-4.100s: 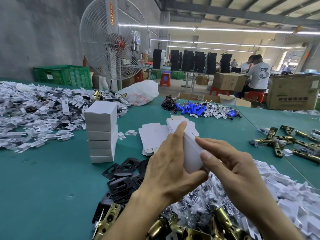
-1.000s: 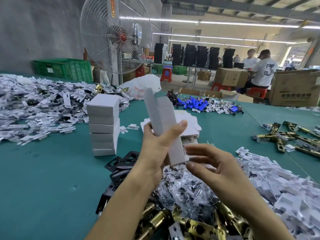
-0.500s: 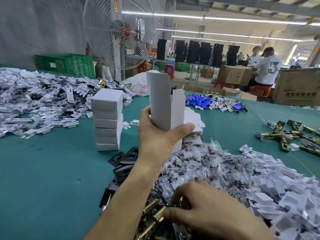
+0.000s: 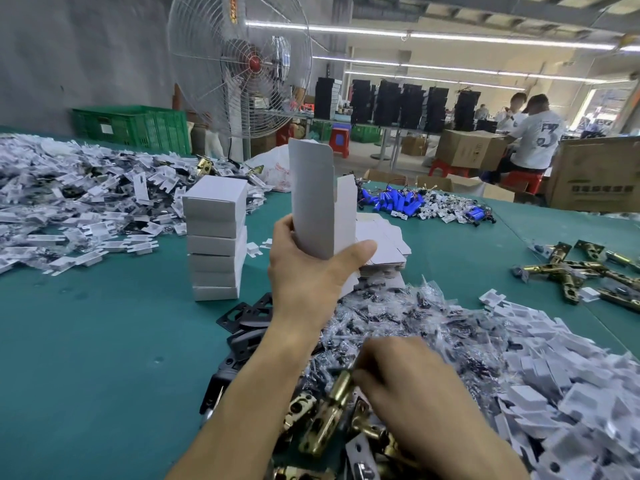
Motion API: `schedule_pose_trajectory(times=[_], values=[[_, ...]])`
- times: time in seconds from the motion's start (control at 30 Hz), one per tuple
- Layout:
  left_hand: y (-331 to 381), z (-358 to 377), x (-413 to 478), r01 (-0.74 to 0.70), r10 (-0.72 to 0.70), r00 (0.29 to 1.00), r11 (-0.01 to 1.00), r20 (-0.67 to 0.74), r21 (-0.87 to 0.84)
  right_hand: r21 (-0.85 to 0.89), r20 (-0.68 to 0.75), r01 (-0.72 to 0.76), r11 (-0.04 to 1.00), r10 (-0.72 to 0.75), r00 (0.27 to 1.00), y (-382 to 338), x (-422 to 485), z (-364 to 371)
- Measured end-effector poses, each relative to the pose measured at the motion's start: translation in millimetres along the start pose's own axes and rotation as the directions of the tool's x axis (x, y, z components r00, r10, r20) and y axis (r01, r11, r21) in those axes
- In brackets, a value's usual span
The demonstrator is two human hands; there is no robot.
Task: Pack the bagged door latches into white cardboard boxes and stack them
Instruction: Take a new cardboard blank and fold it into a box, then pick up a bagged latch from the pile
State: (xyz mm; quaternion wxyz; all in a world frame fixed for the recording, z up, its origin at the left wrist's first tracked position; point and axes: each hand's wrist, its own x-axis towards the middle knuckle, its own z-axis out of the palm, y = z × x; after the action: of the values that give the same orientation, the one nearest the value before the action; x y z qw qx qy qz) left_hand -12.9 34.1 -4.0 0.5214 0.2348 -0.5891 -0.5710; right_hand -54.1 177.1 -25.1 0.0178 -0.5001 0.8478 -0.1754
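I see my left grip [image 4: 308, 271] clamped round an upright open box [image 4: 311, 202]; my right grip [image 4: 408, 386] pinches a brass latch [image 4: 332, 407].

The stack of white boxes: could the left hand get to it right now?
Probably yes. The stack of white boxes stands just left of the left hand, with no obstacle between them. That hand grips an open white box, though.
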Motion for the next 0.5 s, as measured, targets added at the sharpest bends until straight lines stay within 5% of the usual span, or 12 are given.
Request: schedule_pose_trajectory(times=[0.2,0.37,0.5], values=[[0.5,1.6,-3.1,0.004,-0.003,0.999,1.000,0.037,-0.001,0.065,-0.293,-0.134,0.989,0.148,0.945,19.6,1.4,-22.4],[6.2,2.5,-8.3,0.007,-0.003,0.994,0.999,0.107,-0.036,-0.061,-0.125,-0.258,0.964,0.249,0.960,38.3,-0.8,-27.5],[8.5,3.9,-10.5,-0.023,0.029,0.990,0.999,0.139,-0.048,-0.190,0.000,-0.081,0.978,0.083,0.997,37.0,-3.4,-25.1]])
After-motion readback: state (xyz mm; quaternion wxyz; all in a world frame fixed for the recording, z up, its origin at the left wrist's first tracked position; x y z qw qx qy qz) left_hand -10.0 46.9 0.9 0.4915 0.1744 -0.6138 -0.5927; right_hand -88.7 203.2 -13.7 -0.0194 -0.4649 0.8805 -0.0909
